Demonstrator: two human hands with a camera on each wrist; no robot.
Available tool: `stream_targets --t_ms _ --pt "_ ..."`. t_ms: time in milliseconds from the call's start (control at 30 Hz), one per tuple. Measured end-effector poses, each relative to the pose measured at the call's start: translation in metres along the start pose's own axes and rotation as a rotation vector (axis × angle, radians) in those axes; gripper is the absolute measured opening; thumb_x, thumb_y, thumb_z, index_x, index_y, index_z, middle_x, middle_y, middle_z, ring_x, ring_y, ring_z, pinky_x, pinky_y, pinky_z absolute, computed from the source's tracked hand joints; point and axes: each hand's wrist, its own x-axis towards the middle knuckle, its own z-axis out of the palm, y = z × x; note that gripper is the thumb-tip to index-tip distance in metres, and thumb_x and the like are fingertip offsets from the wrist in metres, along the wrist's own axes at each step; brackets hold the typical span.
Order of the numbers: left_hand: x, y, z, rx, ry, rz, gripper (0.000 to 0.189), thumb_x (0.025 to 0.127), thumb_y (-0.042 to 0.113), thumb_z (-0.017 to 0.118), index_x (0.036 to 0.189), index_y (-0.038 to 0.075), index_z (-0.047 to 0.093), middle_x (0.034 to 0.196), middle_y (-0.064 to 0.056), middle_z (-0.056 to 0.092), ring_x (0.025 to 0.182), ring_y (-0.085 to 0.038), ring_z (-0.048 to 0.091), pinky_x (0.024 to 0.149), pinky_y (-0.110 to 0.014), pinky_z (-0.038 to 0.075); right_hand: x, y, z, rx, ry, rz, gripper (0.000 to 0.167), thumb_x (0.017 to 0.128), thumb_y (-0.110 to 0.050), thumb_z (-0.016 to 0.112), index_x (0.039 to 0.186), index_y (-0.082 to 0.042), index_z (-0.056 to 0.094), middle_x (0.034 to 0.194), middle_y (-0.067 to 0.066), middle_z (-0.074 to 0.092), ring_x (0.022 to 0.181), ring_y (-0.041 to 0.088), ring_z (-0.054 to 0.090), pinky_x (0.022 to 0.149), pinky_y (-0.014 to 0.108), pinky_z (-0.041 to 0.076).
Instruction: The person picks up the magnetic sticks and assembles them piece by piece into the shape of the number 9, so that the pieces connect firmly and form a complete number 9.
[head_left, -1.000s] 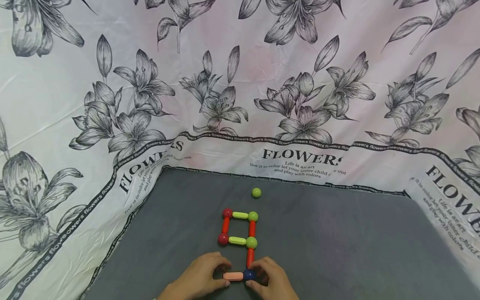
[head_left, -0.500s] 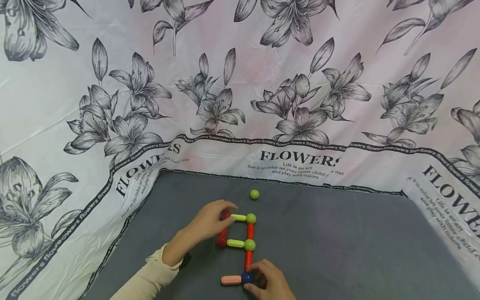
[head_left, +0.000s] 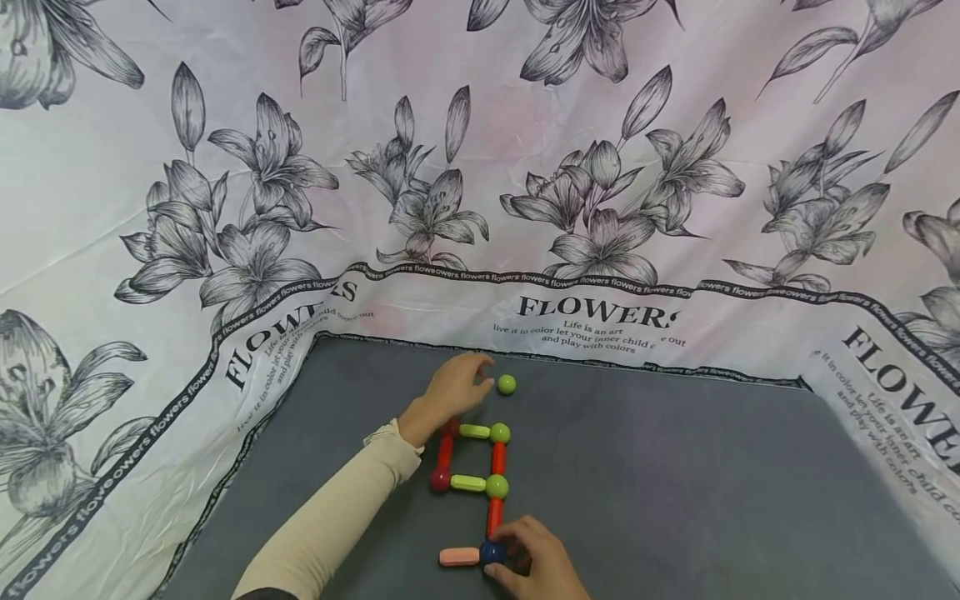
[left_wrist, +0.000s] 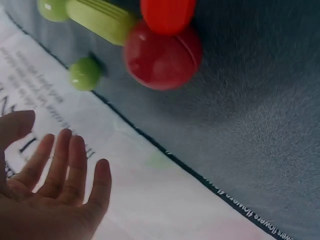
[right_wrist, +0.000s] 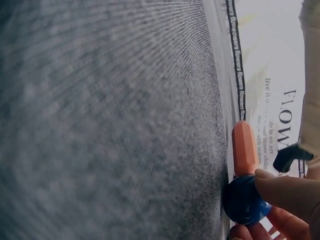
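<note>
My left hand [head_left: 459, 385] reaches over the far part of the dark mat, its fingers spread just left of a loose green ball [head_left: 507, 384]. In the left wrist view that hand is empty, with the fingers apart from the ball. Near the front, my right hand [head_left: 542, 557] pinches a dark blue ball [right_wrist: 245, 200] between thumb and fingers. A salmon-pink rod [head_left: 459, 557] sticks out leftward from the blue ball. From the same ball a red rod [head_left: 494, 518] runs up to a green ball [head_left: 497, 487] at the corner of a square of rods and balls.
The square has yellow-green rods [head_left: 468, 483], red side rods [head_left: 498, 458] and dark red balls [head_left: 440, 479] on its left. My left forearm crosses beside it. White flower-printed cloth [head_left: 600, 321] stands behind the grey mat [head_left: 675, 483] and along its sides.
My left hand has left the pink rod and moved up past the square to beside the loose green ball. The right hand stays on the blue ball.
</note>
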Motion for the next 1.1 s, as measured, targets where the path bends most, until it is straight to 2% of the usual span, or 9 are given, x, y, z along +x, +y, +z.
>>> stream_targets --t_ms 167,300,500,667,800,933,1033,1100 --pt "0.021 -0.008 0.013 0.023 -0.069 0.016 0.039 0.096 0.022 0.066 0.132 0.008 0.063 0.116 -0.008 0.069 0.105 -0.023 0.066 0.087 -0.039 0.054 -0.001 0.001 0.0 0.01 0.01 0.005 0.032 0.084 -0.027 0.081 0.111 -0.014 0.069 0.099 -0.004 0.06 0.083 -0.003 0.054 0.065 0.021 0.048" --pt "0.033 -0.013 0.025 0.076 -0.126 0.008 0.043 0.096 0.024 0.067 0.137 0.011 0.06 0.124 -0.008 0.067 0.111 -0.023 0.065 0.094 -0.04 0.053 -0.001 0.002 0.001 0.015 0.019 0.01 0.032 0.084 -0.027 0.081 0.111 -0.016 0.069 0.099 -0.005 0.06 0.083 -0.003 0.054 0.066 0.02 0.048" --pt "0.041 -0.012 0.04 0.13 -0.209 0.018 0.051 0.095 0.026 0.068 0.143 0.014 0.054 0.143 -0.011 0.057 0.131 -0.028 0.056 0.11 -0.044 0.045 -0.002 0.003 0.003 0.025 0.027 -0.003 0.031 0.084 -0.028 0.081 0.111 -0.016 0.069 0.099 -0.005 0.061 0.083 -0.004 0.054 0.065 0.02 0.047" --pt "0.044 -0.007 0.046 0.129 -0.248 0.06 0.047 0.094 0.024 0.069 0.139 0.015 0.058 0.138 -0.01 0.06 0.126 -0.027 0.058 0.107 -0.043 0.047 -0.004 0.003 0.004 0.039 0.04 -0.034 0.031 0.085 -0.028 0.08 0.111 -0.015 0.069 0.098 -0.004 0.061 0.082 -0.004 0.054 0.065 0.021 0.048" --pt "0.042 -0.007 0.041 0.17 -0.263 0.084 0.041 0.094 0.024 0.069 0.134 0.015 0.062 0.134 -0.008 0.062 0.124 -0.025 0.059 0.105 -0.042 0.047 -0.004 0.002 0.005 0.028 0.046 -0.034 0.031 0.085 -0.028 0.08 0.111 -0.015 0.069 0.099 -0.004 0.061 0.083 -0.005 0.053 0.064 0.021 0.048" --pt "0.035 -0.009 0.026 0.166 -0.267 0.098 0.039 0.094 0.023 0.07 0.131 0.014 0.064 0.135 -0.008 0.063 0.126 -0.025 0.059 0.107 -0.041 0.047 -0.004 0.001 0.006 -0.013 0.049 -0.036 0.03 0.085 -0.028 0.08 0.111 -0.018 0.069 0.098 -0.006 0.059 0.083 -0.005 0.053 0.065 0.021 0.048" --pt "0.019 -0.011 0.011 0.105 -0.234 0.124 0.039 0.093 0.022 0.071 0.13 0.013 0.065 0.129 -0.008 0.066 0.12 -0.025 0.062 0.103 -0.042 0.049 -0.005 -0.001 0.007 -0.084 0.072 -0.103 0.028 0.085 -0.025 0.08 0.109 -0.02 0.068 0.099 -0.009 0.058 0.086 -0.004 0.053 0.069 0.022 0.05" --pt "0.003 -0.012 0.0 0.066 -0.211 0.15 0.039 0.092 0.021 0.072 0.13 0.012 0.065 0.125 -0.008 0.067 0.115 -0.024 0.063 0.1 -0.043 0.05 -0.005 -0.004 0.007 -0.148 0.104 -0.178 0.027 0.084 -0.023 0.081 0.107 -0.021 0.067 0.099 -0.009 0.058 0.087 -0.002 0.054 0.072 0.024 0.051"
